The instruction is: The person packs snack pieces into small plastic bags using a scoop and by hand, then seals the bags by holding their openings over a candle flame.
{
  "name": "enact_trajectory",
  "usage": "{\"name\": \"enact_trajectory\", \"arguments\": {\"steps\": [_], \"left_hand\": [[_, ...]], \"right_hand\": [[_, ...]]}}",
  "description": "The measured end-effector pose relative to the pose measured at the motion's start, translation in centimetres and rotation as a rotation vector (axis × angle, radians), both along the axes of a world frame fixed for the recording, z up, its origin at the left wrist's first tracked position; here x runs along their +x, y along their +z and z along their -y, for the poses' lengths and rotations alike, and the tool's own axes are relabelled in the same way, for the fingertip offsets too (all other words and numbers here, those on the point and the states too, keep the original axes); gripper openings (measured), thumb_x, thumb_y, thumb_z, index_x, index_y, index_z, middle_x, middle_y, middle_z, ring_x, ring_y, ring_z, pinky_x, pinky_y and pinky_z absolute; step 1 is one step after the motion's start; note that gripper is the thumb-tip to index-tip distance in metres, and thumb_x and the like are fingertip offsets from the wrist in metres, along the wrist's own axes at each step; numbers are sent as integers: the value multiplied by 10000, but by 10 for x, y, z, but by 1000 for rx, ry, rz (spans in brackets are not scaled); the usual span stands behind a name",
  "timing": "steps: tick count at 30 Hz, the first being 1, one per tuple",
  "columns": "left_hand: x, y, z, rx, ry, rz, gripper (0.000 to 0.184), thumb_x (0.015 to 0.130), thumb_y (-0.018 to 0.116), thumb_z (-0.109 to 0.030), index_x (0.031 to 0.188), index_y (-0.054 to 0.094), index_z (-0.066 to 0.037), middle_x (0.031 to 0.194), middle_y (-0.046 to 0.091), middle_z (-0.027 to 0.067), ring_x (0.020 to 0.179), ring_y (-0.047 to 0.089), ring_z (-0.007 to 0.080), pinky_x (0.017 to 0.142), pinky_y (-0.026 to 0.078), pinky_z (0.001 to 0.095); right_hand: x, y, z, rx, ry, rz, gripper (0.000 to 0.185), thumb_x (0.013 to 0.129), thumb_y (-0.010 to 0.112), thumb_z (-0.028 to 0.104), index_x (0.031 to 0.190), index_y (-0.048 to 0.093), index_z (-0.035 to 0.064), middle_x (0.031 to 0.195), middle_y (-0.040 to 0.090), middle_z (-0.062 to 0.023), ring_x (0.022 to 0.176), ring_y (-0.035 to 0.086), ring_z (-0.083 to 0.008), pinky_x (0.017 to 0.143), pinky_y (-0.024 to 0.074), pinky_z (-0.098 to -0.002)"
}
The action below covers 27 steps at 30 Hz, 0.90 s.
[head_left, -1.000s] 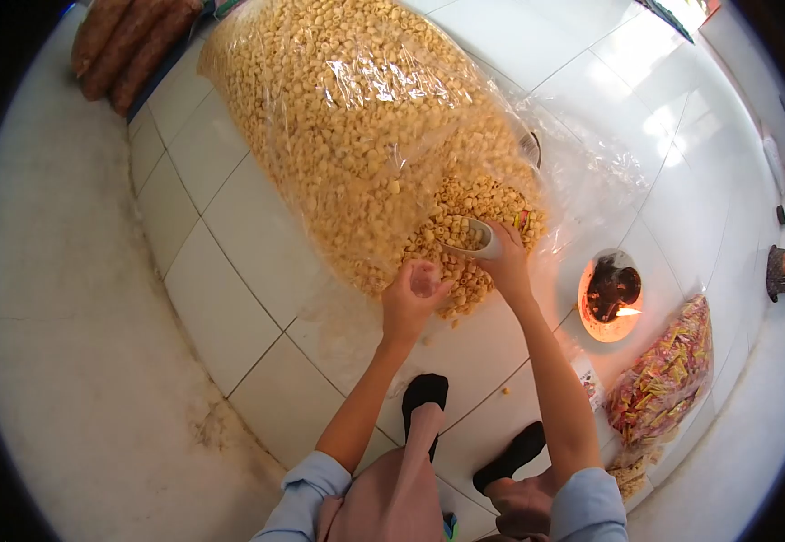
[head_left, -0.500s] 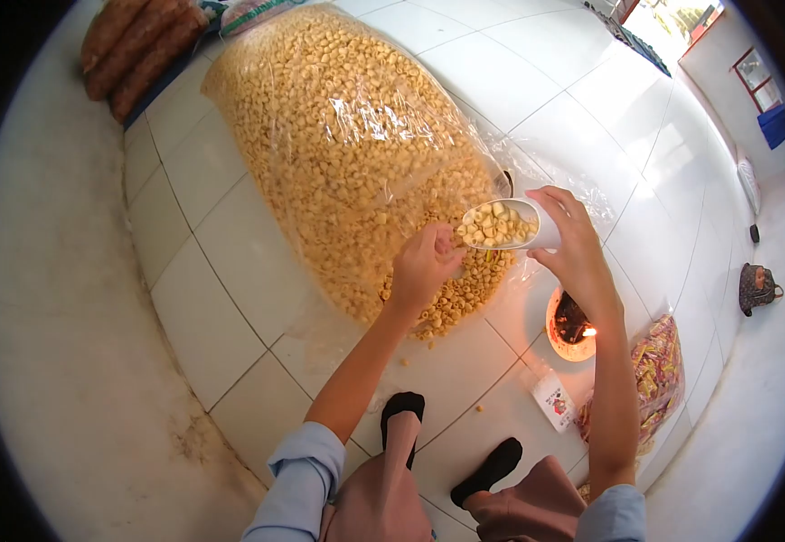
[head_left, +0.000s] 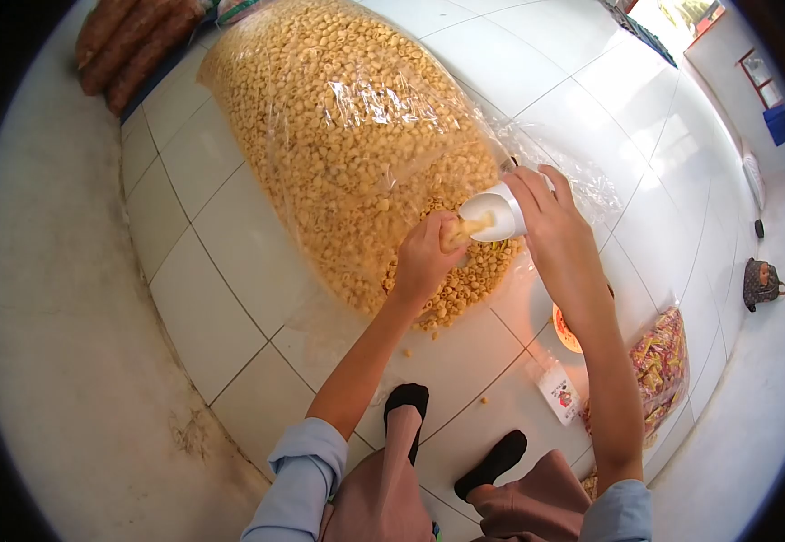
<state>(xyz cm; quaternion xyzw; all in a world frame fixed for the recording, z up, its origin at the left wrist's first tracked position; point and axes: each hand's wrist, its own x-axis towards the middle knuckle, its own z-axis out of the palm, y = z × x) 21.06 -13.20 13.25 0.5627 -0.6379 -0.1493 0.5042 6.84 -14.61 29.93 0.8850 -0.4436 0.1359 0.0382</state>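
Observation:
A large clear plastic bag [head_left: 347, 135] full of yellow ring-like snacks lies on the tiled floor, with loose snacks [head_left: 465, 289] at its near end. My right hand [head_left: 546, 212] grips a white scoop [head_left: 499, 210], tilted with its mouth toward my left hand. Snacks slide from the scoop in a blur. My left hand [head_left: 426, 257] is closed around the opening of a small clear bag, mostly hidden by the fingers, and the snacks pass into it.
An orange bowl [head_left: 566, 332] is partly behind my right forearm. Near it are a white printed packet [head_left: 559, 393] and a bag of colourful sachets [head_left: 663, 361]. Filled brown sacks [head_left: 135, 45] stand at the upper left. My feet in black socks [head_left: 493, 462] are below.
The scoop has come up from the snack pile, moved beside my left hand and tipped; its load has mostly slid out. My left hand has risen slightly and closed round the small bag.

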Motion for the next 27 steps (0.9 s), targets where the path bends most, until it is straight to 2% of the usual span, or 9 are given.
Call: {"name": "enact_trajectory", "arguments": {"steps": [3, 5, 8, 11, 15, 19, 22, 25, 27], "left_hand": [[1, 2, -2, 15, 11, -22, 372, 663, 739, -143, 952, 517, -74, 775, 570, 64, 651, 558, 137, 559, 470, 254], [4, 4, -7, 364, -26, -404, 356, 691, 730, -162, 960, 515, -74, 801, 582, 43, 661, 567, 94, 542, 474, 226], [19, -4, -6, 391, -92, -589, 343, 720, 713, -168, 975, 507, -69, 810, 578, 21, 637, 559, 68, 516, 465, 194], [30, -11, -9, 431, 3, -561, 344, 710, 718, -185, 956, 502, -79, 786, 604, 27, 682, 586, 71, 524, 465, 188], [39, -14, -14, 481, 35, -529, 337, 714, 714, -189, 956, 505, -82, 769, 598, 19, 678, 582, 67, 532, 463, 197], [42, -12, -15, 432, 38, -350, 330, 713, 711, -184, 949, 507, -75, 760, 593, 16, 668, 580, 78, 565, 465, 215], [44, -14, -16, 408, 17, -297, 330, 710, 711, -174, 946, 507, -69, 759, 592, 17, 648, 565, 84, 575, 461, 224], [38, 6, -20, 445, 9, -265, 336, 709, 710, -168, 958, 508, -68, 758, 582, 4, 657, 552, 81, 588, 452, 228], [33, 15, -19, 460, 19, -262, 343, 709, 709, -170, 969, 509, -72, 757, 571, -8, 682, 551, 78, 606, 449, 230]], "right_hand": [[3, -1, 1, -109, 40, -8, 480, 648, 503, -106, 1107, 458, 28, 1120, 452, -46, 1099, 420, -308, 749, 513, -312], [-5, -16, 10, -69, -57, 69, 483, 650, 498, -109, 1109, 456, 35, 1126, 450, -50, 1103, 411, -310, 756, 511, -319], [-36, -96, 26, 13, -208, 121, 501, 647, 495, -118, 1117, 449, 49, 1137, 447, -58, 1103, 397, -311, 773, 501, -336], [-41, -171, 14, 105, -294, 130, 524, 636, 496, -126, 1124, 443, 56, 1144, 446, -69, 1092, 390, -314, 785, 484, -357], [-23, -219, -5, 195, -344, 323, 530, 620, 548, -106, 1116, 445, 51, 1142, 445, -85, 1072, 399, -330, 819, 446, -381], [-3, -239, -9, 270, -271, 502, 584, 539, 682, -54, 1077, 480, 51, 1110, 468, -109, 1029, 441, -331, 884, 388, -396], [-2, -242, -6, 384, -239, 646, 603, 516, 701, -46, 1073, 492, 51, 1100, 479, -121, 1029, 453, -317, 875, 399, -387], [-17, -207, 1, 528, -211, 687, 639, 505, 712, -36, 1097, 492, 58, 1102, 481, -131, 1035, 457, -305, 871, 405, -374], [-28, -175, 7, 478, -185, 676, 642, 516, 706, -38, 1111, 486, 65, 1116, 477, -121, 1049, 451, -297, 869, 412, -367]]}}
